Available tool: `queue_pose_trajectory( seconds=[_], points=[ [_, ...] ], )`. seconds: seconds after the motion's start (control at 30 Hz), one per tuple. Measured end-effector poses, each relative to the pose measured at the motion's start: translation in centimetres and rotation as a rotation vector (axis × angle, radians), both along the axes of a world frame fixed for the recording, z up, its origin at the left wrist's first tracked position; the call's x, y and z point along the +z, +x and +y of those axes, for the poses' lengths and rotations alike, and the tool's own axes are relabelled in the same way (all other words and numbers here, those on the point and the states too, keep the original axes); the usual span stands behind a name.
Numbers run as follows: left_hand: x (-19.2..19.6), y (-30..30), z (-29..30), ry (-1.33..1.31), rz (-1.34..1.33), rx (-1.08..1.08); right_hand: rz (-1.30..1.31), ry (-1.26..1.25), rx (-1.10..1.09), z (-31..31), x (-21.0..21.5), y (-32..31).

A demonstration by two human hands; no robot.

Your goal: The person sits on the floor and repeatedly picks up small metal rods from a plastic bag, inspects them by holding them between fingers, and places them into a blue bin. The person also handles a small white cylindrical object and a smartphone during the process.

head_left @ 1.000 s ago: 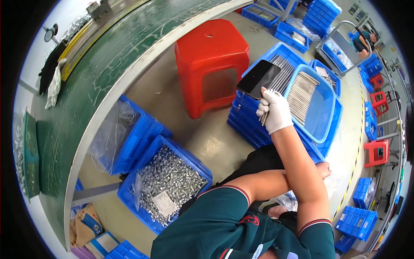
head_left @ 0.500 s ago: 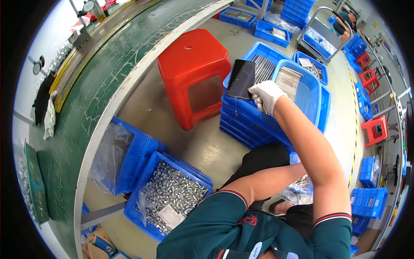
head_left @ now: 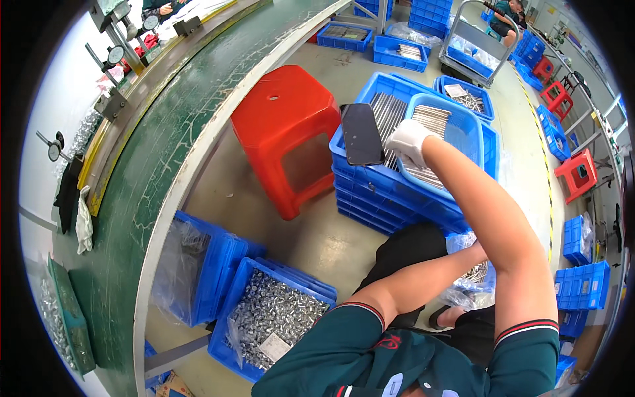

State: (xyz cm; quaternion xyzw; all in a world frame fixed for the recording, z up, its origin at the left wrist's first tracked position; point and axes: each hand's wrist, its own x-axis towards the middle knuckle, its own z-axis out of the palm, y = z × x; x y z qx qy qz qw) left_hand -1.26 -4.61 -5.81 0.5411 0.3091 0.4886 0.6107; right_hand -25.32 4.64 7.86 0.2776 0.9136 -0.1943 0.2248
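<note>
My right hand [head_left: 410, 142], in a white glove, is closed over the near left edge of a light blue tray [head_left: 466, 159]. Its fingertips are turned down and hidden, so whatever they hold does not show. Thin metal rods [head_left: 433, 119] fill part of this tray, and darker rods [head_left: 387, 109] lie to its left in the blue crate [head_left: 423, 193] underneath. A black phone [head_left: 362, 134] rests on the crate's left edge, close to my fingers. My left forearm [head_left: 430, 278] reaches right and passes behind my right arm, which hides the left hand.
A red stool [head_left: 284, 99] stands left of the crate stack. Below it, a blue bin [head_left: 225, 344] holds many small metal parts. The green workbench [head_left: 139, 192] runs along the left side. A metal cart [head_left: 471, 46] stands at the far right, with a seated person [head_left: 506, 23] beyond.
My right hand has moved from the phone's lower right edge onto the tray's edge, with fingers now turned down. The phone's angle has shifted slightly. The whole view has also shifted.
</note>
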Motion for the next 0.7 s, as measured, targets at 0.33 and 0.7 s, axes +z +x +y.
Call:
queue_pose_trajectory(
  seconds=[0.33,0.7],
  points=[
    [0.9,-1.0,1.3,-0.603,-0.397,-0.281,1.369,-1.308,-1.116,-3.6,3.9,19.5],
    [1.7,2.8,0.9,-0.932,-1.078,-0.130,2.158,-0.400,-1.308,-8.6,-6.4,31.4]
  ],
)
